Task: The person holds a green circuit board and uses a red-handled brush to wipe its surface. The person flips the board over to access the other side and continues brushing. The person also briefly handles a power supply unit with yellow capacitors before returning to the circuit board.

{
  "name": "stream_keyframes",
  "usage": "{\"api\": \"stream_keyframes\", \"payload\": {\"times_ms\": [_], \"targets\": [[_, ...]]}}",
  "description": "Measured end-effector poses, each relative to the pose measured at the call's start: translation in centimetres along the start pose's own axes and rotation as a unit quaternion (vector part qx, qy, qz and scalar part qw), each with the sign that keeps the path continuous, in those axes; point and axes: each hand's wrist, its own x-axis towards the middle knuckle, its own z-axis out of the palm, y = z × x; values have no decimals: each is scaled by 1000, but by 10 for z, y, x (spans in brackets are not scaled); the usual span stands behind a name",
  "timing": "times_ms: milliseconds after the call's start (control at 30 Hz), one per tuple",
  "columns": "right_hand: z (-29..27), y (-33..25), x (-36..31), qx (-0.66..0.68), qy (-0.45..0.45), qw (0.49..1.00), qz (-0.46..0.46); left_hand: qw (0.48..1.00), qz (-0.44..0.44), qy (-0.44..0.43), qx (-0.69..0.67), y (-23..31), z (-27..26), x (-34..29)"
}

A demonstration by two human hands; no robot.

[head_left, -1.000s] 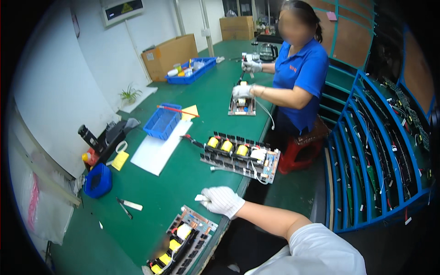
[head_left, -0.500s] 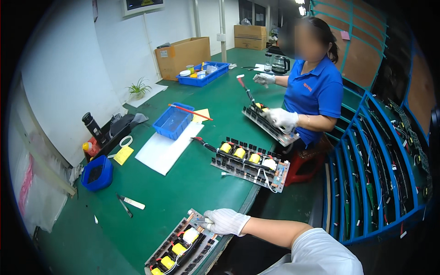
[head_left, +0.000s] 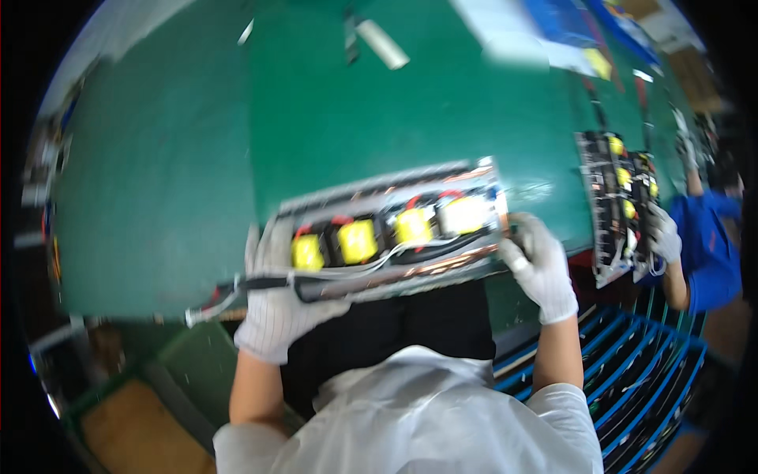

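A long circuit board (head_left: 357, 242) with a row of yellow-wrapped coils lies crosswise in front of me at the table's near edge, slightly blurred. My left hand (head_left: 276, 316), in a white striped glove, grips its left end, the thumb under the near side and the fingers up past the far side. A black sleeved cable (head_left: 264, 283) with a white connector runs across that hand and sticks out to the left. On the right end of the board, my gloved right hand (head_left: 541, 268) closes round the short edge.
The green table (head_left: 174, 158) stretches beyond the board. A white-handled tool (head_left: 381, 43) lies at the far side. To the right, a co-worker in a blue shirt (head_left: 707, 245) has a gloved hand at similar boards (head_left: 608, 205). Blue racks (head_left: 632, 371) stand lower right.
My view has swung left and down onto the near board. My left hand has come into sight on its left end; my right hand is at its right end. The board now lies crosswise.
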Motion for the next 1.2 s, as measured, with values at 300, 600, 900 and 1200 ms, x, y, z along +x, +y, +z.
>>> {"api": "stream_keyframes", "payload": {"times_ms": [300,600,900,1200], "targets": [[32,2,-45,57,80,990,99,1000,-4,16,-15,-12,9,-16],[24,-10,-33,155,91,971,155,999,20,-7,-28,-26,-6,0],[12,-7,-4,28,27,999,-4,999,8,7,-31,-29,-1,10],[6,-3,-9,189,184,964,39,990,4,63,-128,-41,-5,21]]}}
